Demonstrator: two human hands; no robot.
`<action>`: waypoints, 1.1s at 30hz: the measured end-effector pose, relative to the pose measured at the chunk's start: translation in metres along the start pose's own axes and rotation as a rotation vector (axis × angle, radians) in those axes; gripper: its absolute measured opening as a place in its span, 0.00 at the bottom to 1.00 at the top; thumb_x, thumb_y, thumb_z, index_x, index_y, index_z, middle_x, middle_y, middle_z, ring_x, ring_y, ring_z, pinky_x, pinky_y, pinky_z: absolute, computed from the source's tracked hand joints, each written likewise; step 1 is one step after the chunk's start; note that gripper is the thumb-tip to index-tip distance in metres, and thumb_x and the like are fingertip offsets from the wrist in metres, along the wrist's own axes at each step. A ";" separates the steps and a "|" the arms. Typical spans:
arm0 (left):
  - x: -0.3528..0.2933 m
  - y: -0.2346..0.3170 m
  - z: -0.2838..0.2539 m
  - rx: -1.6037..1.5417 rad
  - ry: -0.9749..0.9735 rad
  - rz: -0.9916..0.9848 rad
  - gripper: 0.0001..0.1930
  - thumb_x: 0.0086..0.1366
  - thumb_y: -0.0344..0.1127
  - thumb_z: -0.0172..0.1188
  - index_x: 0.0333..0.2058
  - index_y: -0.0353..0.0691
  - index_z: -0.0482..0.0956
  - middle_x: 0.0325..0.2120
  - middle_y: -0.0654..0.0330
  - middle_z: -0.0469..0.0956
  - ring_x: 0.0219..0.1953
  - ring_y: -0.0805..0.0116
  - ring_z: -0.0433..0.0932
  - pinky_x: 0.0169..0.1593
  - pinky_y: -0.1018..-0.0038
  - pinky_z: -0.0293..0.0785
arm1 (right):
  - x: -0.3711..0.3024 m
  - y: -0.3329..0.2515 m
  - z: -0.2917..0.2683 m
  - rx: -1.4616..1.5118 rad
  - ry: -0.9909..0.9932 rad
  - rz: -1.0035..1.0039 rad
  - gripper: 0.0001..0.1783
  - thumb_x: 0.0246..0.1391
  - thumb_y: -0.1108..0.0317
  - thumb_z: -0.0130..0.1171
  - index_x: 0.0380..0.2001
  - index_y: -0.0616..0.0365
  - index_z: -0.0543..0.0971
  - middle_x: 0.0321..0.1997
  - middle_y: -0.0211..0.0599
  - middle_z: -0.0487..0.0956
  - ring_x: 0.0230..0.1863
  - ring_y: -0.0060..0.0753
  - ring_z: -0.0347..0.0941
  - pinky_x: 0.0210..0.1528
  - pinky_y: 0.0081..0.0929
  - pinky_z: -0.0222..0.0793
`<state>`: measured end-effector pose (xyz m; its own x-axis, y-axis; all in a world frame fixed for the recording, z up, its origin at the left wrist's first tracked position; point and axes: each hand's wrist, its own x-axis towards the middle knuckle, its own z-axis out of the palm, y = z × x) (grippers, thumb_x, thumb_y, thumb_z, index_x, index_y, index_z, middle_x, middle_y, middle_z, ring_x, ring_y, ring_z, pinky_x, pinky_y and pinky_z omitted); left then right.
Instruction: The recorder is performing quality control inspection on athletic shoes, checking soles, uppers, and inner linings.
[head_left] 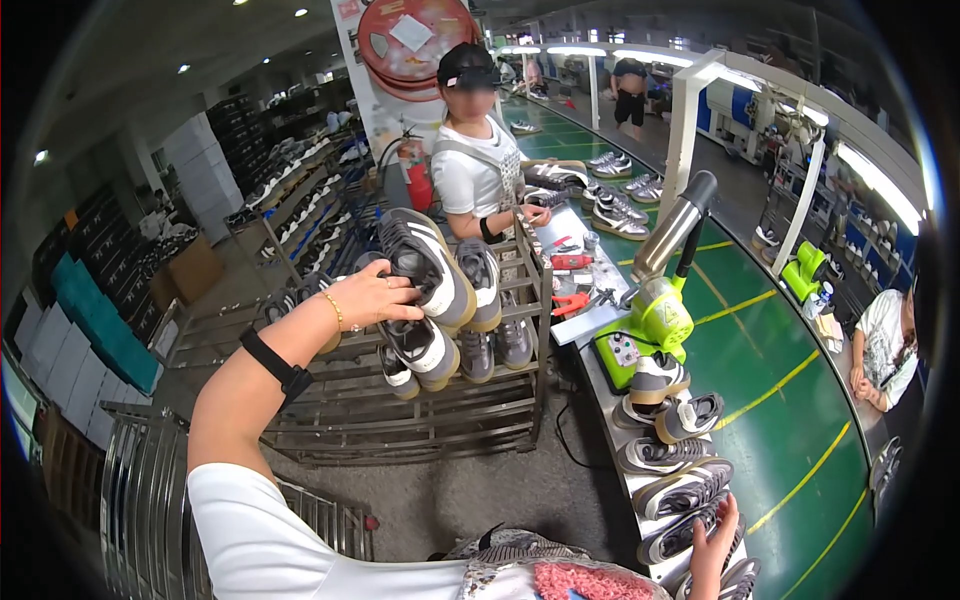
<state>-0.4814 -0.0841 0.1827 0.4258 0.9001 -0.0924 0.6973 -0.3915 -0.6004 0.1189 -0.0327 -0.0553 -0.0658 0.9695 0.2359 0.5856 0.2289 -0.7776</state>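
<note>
My left hand (372, 298) reaches out to the metal shoe rack, its fingers closed on grey sneakers with white stripes and gum soles. One sneaker (430, 265) tilts up above the fingers; another sneaker (422, 350) is just below them. How many of these the hand bears cannot be made out. More sneakers (478, 280) stand beside them on the rack's upper bars. At the lower right, my right hand (712, 550) is held beside a row of similar sneakers (684, 490) on the bench edge. Its fingers are extended, thumb apart, with nothing seen in them.
A slatted metal rack (400, 435) stands ahead. A lime-green machine (645, 330) with a metal nozzle rises from the bench, along the green conveyor (770, 370). Red-handled tools (570, 303) lie near it. A co-worker (475, 150) stands across the rack; another person (885, 350) is at right.
</note>
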 end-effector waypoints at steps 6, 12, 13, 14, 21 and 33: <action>0.000 -0.017 0.015 -0.019 -0.011 0.016 0.20 0.59 0.29 0.42 0.48 0.63 0.62 0.48 0.67 0.68 0.51 0.72 0.67 0.53 0.62 0.54 | 0.006 -0.006 0.013 -0.048 -0.003 -0.021 0.40 0.36 0.82 0.56 0.57 0.58 0.57 0.47 0.43 0.66 0.47 0.39 0.63 0.53 0.31 0.57; -0.002 -0.018 0.013 -0.044 0.010 0.029 0.20 0.59 0.28 0.42 0.47 0.63 0.63 0.47 0.67 0.69 0.50 0.72 0.68 0.53 0.63 0.54 | 0.010 -0.011 0.018 -0.059 -0.010 -0.031 0.40 0.36 0.82 0.56 0.57 0.58 0.57 0.48 0.43 0.65 0.47 0.38 0.63 0.53 0.31 0.57; -0.002 -0.018 0.013 -0.047 0.011 0.034 0.20 0.59 0.28 0.42 0.47 0.64 0.63 0.46 0.67 0.69 0.50 0.72 0.68 0.53 0.63 0.55 | 0.009 -0.011 0.019 -0.058 -0.010 -0.031 0.40 0.36 0.82 0.56 0.57 0.58 0.57 0.48 0.43 0.65 0.47 0.38 0.63 0.53 0.31 0.57; -0.002 -0.017 0.014 -0.047 0.010 0.033 0.20 0.59 0.28 0.42 0.47 0.64 0.63 0.46 0.67 0.69 0.50 0.72 0.68 0.53 0.63 0.55 | 0.010 -0.010 0.019 -0.049 -0.010 -0.029 0.40 0.36 0.82 0.56 0.57 0.58 0.57 0.48 0.43 0.65 0.47 0.38 0.63 0.53 0.31 0.57; -0.001 -0.014 0.012 -0.040 0.024 0.030 0.19 0.59 0.29 0.42 0.47 0.63 0.64 0.46 0.68 0.69 0.50 0.72 0.68 0.53 0.63 0.55 | 0.008 -0.006 0.016 -0.048 -0.010 -0.033 0.39 0.37 0.82 0.56 0.57 0.58 0.57 0.48 0.43 0.66 0.47 0.38 0.63 0.53 0.31 0.58; -0.003 -0.011 0.017 -0.020 0.025 0.000 0.18 0.58 0.29 0.44 0.46 0.62 0.64 0.47 0.68 0.68 0.50 0.72 0.68 0.52 0.62 0.57 | -0.009 -0.021 0.012 -0.164 -0.257 -0.121 0.30 0.33 0.77 0.61 0.46 0.62 0.66 0.38 0.42 0.69 0.39 0.41 0.68 0.44 0.31 0.64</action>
<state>-0.5001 -0.0796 0.1764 0.4395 0.8953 -0.0726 0.7088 -0.3953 -0.5842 0.0973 -0.0448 -0.0479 -0.3320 0.9313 0.1499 0.6823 0.3468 -0.6436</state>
